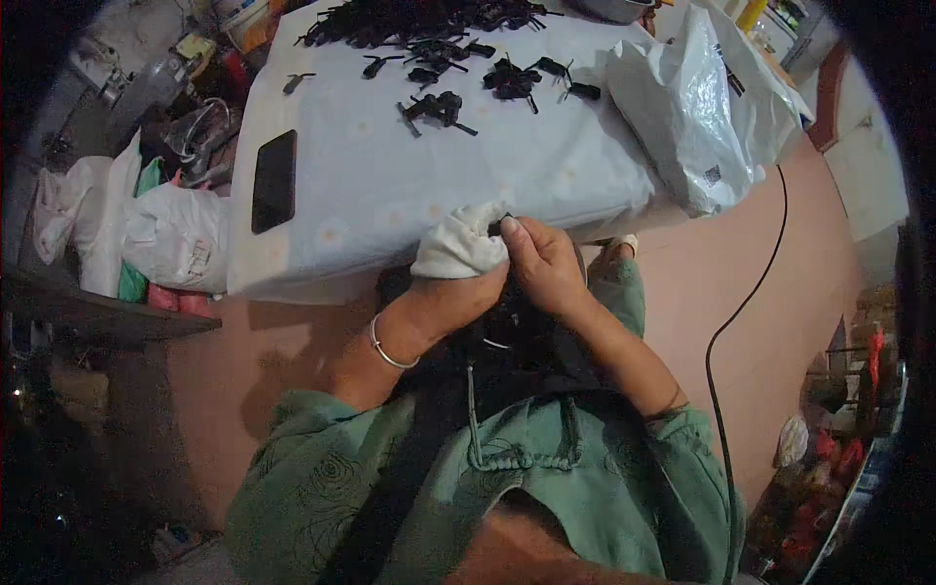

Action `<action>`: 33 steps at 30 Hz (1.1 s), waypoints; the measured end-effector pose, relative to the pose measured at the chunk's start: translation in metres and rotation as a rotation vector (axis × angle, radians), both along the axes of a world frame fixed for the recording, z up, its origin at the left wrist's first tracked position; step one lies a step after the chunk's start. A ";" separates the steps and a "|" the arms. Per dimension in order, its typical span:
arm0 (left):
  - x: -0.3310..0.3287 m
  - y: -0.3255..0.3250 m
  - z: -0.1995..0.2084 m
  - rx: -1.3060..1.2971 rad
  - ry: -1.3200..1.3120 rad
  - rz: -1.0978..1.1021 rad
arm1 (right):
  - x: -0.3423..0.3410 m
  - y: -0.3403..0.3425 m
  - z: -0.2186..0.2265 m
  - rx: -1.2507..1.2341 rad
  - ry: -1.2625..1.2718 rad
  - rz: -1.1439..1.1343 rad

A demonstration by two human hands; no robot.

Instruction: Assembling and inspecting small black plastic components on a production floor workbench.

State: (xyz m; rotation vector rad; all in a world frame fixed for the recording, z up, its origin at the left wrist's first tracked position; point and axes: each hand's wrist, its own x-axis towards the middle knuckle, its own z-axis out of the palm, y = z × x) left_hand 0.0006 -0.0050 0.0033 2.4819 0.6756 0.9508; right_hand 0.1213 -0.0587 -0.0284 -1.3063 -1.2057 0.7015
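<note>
White cloth covers the bench [409, 185]; many small black parts [439, 39] lie heaped and scattered far back. Left hand [458, 288] clutches a white rag [458, 249]; right hand [541, 263] pinches one black piece [494, 227] against it. Most seemingly remain.

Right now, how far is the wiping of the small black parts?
Nothing shows as finished. In hand: the left hand holds a white cloth around one black part, the right hand pinching it. Left: many black parts scattered on the table.
</note>
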 end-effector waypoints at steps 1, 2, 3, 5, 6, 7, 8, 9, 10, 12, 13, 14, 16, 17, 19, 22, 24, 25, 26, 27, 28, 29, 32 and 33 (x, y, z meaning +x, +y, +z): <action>0.001 -0.001 0.002 -0.071 -0.137 -0.034 | 0.003 0.000 0.002 0.000 0.001 0.002; 0.001 -0.002 0.002 -0.142 -0.274 -0.068 | 0.010 -0.001 0.006 -0.034 0.043 0.080; 0.000 -0.001 0.003 -0.142 -0.274 -0.066 | 0.015 -0.002 0.011 -0.068 0.085 0.157; -0.003 0.001 0.003 -0.681 -0.425 -0.102 | 0.017 -0.003 0.023 -0.039 0.042 0.124; -0.005 0.010 0.001 -0.586 -0.383 -0.094 | 0.020 -0.005 0.025 -0.008 0.000 0.089; -0.005 0.011 0.001 -0.586 -0.385 -0.093 | 0.024 -0.007 0.024 -0.008 -0.001 0.090; -0.005 0.011 0.000 -0.728 -0.445 -0.107 | 0.027 -0.009 0.022 -0.077 -0.102 0.161; -0.006 0.012 0.000 -0.873 -0.502 -0.122 | 0.030 -0.012 0.020 -0.148 -0.201 0.229; -0.008 0.014 0.000 -0.875 -0.500 -0.122 | 0.032 -0.014 0.022 -0.110 -0.222 0.201; -0.013 0.017 0.001 -0.795 -0.242 -0.148 | 0.035 -0.014 0.019 -0.024 -0.264 0.156; -0.013 0.015 0.005 -0.796 -0.241 -0.149 | 0.036 -0.014 0.018 0.065 -0.306 0.112; -0.013 0.010 0.011 -0.788 -0.209 -0.163 | 0.037 -0.014 0.020 0.064 -0.306 0.110; -0.012 0.007 0.013 -0.778 -0.178 -0.177 | 0.037 -0.014 0.031 0.234 -0.508 0.097; -0.012 0.007 0.010 -0.917 -0.229 -0.253 | 0.034 -0.013 0.035 0.234 -0.508 0.097; -0.012 0.006 0.008 -1.057 -0.276 -0.333 | 0.024 -0.012 0.039 0.288 -0.309 0.030; -0.010 0.005 0.003 -1.150 -0.266 -0.438 | 0.014 -0.006 0.031 0.136 -0.152 -0.072; -0.007 0.010 -0.011 -0.760 -0.337 -0.363 | 0.013 -0.009 0.031 0.144 -0.167 -0.058; -0.008 0.010 -0.010 -0.760 -0.336 -0.363 | 0.014 -0.010 0.031 0.151 -0.182 -0.045; -0.009 0.010 -0.006 -0.847 -0.319 -0.324 | 0.016 -0.010 0.031 0.151 -0.182 -0.045; -0.010 0.008 -0.003 -0.935 -0.304 -0.281 | 0.018 -0.013 0.031 0.155 -0.242 -0.014; -0.010 0.007 -0.005 -0.936 -0.306 -0.280 | 0.019 -0.014 0.031 0.160 -0.303 0.018; -0.008 0.006 -0.007 -0.936 -0.322 -0.263 | 0.019 -0.015 0.032 0.158 -0.304 0.020; -0.009 0.004 -0.001 -1.026 -0.353 -0.317 | 0.018 -0.015 0.036 0.121 -0.352 0.029; -0.010 0.002 0.004 -1.115 -0.365 -0.384 | 0.014 -0.014 0.038 0.112 -0.335 -0.018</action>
